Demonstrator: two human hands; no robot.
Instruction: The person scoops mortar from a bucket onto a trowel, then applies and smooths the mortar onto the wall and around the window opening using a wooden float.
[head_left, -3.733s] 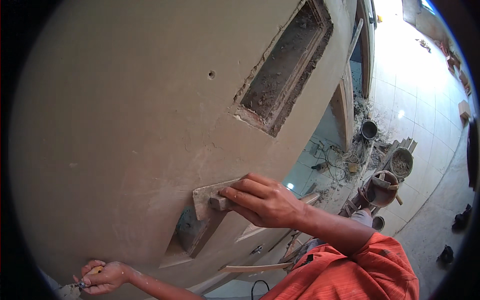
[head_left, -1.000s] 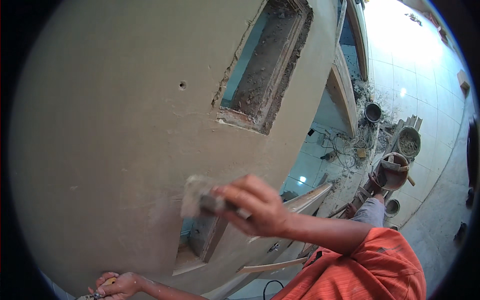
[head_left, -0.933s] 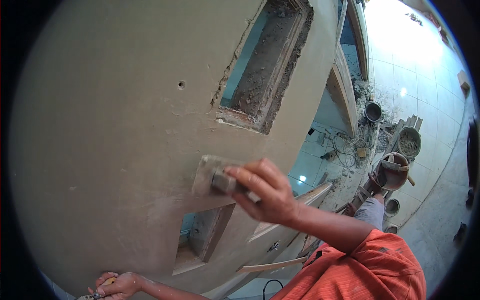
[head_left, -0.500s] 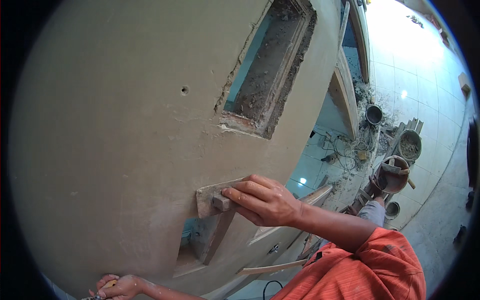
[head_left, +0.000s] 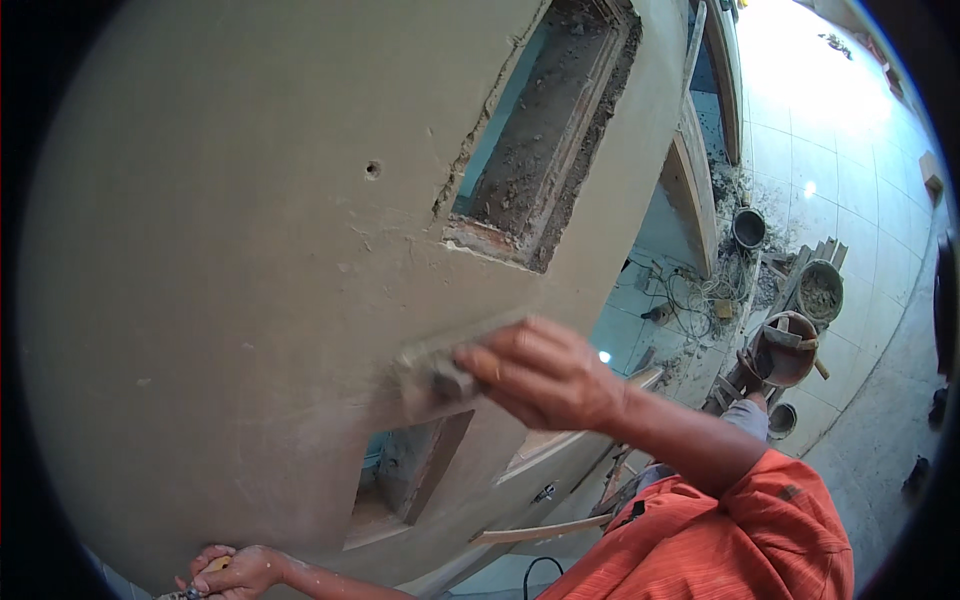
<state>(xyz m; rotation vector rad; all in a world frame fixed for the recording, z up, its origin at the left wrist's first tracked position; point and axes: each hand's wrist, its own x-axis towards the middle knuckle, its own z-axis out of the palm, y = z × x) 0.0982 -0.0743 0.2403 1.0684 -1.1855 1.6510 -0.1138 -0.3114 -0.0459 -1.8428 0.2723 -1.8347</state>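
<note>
Blurred trowel [head_left: 440,365] under right hand [head_left: 545,375]

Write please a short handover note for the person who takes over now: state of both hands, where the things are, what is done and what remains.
Right hand: grips a plastering float, pressed on the grey wall above the lower recess; the picture is blurred there.
Left hand: low at the picture's edge, closed on a small tool, kind unclear.
Upper recess: edges rough, crumbled.
Buckets stand on the floor at the right.
Done: most of the wall face looks smooth.
Left: rough edges of both recesses and a small hole, by appearance.
</note>
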